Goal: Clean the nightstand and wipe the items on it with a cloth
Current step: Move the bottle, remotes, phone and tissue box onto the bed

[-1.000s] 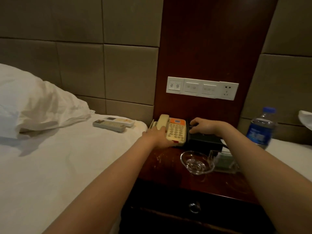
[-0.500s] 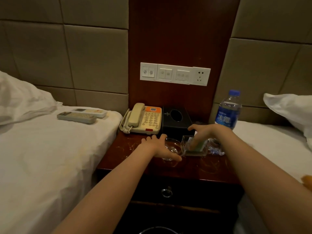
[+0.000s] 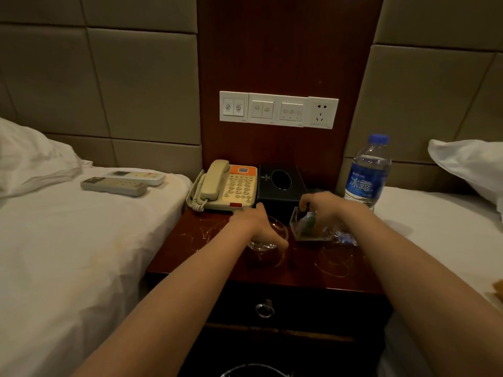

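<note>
Left hand (image 3: 260,225) clamped over glass ashtray (image 3: 268,238) at nightstand (image 3: 206,248) centre; right hand (image 3: 325,209) gripping clear holder (image 3: 306,227) at 3 o'clock; telephone (image 3: 226,186) at 11, water bottle (image 3: 366,172) at 2

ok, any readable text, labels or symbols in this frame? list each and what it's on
"冰露": blue label of the water bottle.
Small print above it: too blurred.
Telephone keypad and orange panel: too small.
Black tissue box logo: unreadable.
Switch panel: two round icons, unclear.
Remotes: unreadable.
</note>
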`<move>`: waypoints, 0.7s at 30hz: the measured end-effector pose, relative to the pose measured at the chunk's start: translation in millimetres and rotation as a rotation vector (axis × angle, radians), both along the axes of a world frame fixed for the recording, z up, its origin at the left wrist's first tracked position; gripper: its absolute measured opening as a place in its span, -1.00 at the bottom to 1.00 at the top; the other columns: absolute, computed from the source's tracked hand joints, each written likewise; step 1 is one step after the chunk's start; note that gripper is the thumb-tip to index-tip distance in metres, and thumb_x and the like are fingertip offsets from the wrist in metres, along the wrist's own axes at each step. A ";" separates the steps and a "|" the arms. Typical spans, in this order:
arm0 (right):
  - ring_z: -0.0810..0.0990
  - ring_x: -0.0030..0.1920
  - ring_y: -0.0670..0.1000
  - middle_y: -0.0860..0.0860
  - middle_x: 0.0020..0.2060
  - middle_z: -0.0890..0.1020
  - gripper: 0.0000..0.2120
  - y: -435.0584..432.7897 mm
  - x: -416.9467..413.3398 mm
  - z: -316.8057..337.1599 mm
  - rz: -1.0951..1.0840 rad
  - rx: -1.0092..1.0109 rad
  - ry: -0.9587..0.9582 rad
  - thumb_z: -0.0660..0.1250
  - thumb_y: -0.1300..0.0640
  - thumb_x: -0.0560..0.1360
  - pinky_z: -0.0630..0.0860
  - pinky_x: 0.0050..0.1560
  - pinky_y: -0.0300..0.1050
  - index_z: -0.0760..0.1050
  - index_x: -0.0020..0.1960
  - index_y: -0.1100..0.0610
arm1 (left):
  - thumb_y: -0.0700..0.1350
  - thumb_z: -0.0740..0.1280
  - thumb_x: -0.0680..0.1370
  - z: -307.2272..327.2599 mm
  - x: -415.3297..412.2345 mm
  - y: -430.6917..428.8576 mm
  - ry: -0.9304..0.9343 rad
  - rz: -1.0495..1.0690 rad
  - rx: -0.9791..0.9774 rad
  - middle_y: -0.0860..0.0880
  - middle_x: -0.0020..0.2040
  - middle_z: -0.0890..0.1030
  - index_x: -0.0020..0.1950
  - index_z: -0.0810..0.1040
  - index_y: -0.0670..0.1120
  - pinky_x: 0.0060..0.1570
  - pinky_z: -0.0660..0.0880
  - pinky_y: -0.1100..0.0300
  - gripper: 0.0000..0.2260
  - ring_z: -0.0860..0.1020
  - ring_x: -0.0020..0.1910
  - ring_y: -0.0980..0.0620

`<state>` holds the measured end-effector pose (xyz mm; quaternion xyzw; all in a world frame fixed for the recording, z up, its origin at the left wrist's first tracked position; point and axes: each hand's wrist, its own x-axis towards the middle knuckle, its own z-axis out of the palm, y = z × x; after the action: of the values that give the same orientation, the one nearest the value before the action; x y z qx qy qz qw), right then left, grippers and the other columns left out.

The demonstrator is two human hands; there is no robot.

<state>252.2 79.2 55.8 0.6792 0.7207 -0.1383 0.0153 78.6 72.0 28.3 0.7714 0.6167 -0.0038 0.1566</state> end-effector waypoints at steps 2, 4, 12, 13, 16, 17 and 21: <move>0.50 0.09 0.15 0.11 0.25 0.39 -0.44 -0.3 -3.8 14.1 0.031 0.053 -0.028 0.42 0.36 0.35 0.60 -0.13 -0.07 0.35 0.25 0.02 | 0.32 0.39 0.32 12.8 -11.9 0.5 0.017 0.035 0.033 -0.18 0.45 0.27 0.53 -0.03 -0.10 0.30 0.35 -0.05 0.00 0.30 0.38 -0.21; 0.48 0.12 0.17 0.10 0.24 0.40 -0.47 -1.9 -15.1 30.5 0.088 0.096 -0.078 0.44 0.33 0.35 0.58 -0.03 0.02 0.37 0.22 -0.01 | 0.31 0.39 0.33 29.5 -28.2 0.0 -0.006 0.074 0.037 -0.15 0.42 0.31 0.52 0.01 -0.12 0.27 0.39 -0.01 -0.03 0.35 0.34 -0.18; 0.44 0.17 0.11 0.07 0.26 0.41 -0.41 -12.0 -100.8 63.2 0.276 0.140 -0.126 0.41 0.36 0.36 0.53 -0.03 -0.05 0.36 0.28 -0.02 | 0.25 0.48 0.26 73.5 -108.4 -13.7 -0.038 0.212 0.136 -0.13 0.42 0.32 0.48 0.13 -0.16 0.25 0.41 0.03 -0.03 0.36 0.35 -0.15; 0.44 0.18 0.11 0.07 0.27 0.41 -0.41 -11.8 -113.1 66.1 0.302 0.151 -0.132 0.39 0.36 0.37 0.52 -0.02 -0.05 0.35 0.29 -0.02 | 0.24 0.48 0.26 77.4 -120.7 -15.7 -0.033 0.224 0.143 -0.13 0.41 0.33 0.47 0.15 -0.16 0.25 0.41 0.02 -0.05 0.36 0.35 -0.15; 0.42 0.24 0.11 0.06 0.28 0.43 -0.38 -11.1 -150.9 74.9 0.382 0.186 -0.159 0.43 0.37 0.35 0.48 0.05 -0.04 0.35 0.32 0.02 | 0.22 0.49 0.27 85.5 -158.9 -18.0 -0.020 0.283 0.162 -0.14 0.39 0.37 0.44 0.23 -0.19 0.23 0.43 0.03 -0.09 0.39 0.33 -0.15; 0.41 0.25 0.11 0.06 0.28 0.44 -0.37 -10.1 -163.9 76.5 0.404 0.194 -0.161 0.45 0.37 0.34 0.47 0.05 -0.05 0.35 0.32 0.03 | 0.22 0.50 0.25 86.3 -172.5 -17.2 -0.014 0.312 0.166 -0.15 0.38 0.39 0.43 0.24 -0.20 0.23 0.44 0.03 -0.09 0.40 0.32 -0.15; 0.43 0.23 0.10 0.06 0.27 0.46 -0.40 -2.3 -208.7 73.7 0.486 0.232 -0.145 0.38 0.40 0.38 0.42 -0.05 -0.11 0.35 0.33 0.03 | 0.20 0.50 0.22 86.4 -221.1 -10.8 0.013 0.398 0.200 -0.15 0.32 0.45 0.39 0.30 -0.18 0.18 0.48 0.05 -0.12 0.46 0.25 -0.15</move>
<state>43.4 76.8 129.5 0.4919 0.8704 0.0021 0.0217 -142.5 61.2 114.7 0.6460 0.7553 0.0833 0.0729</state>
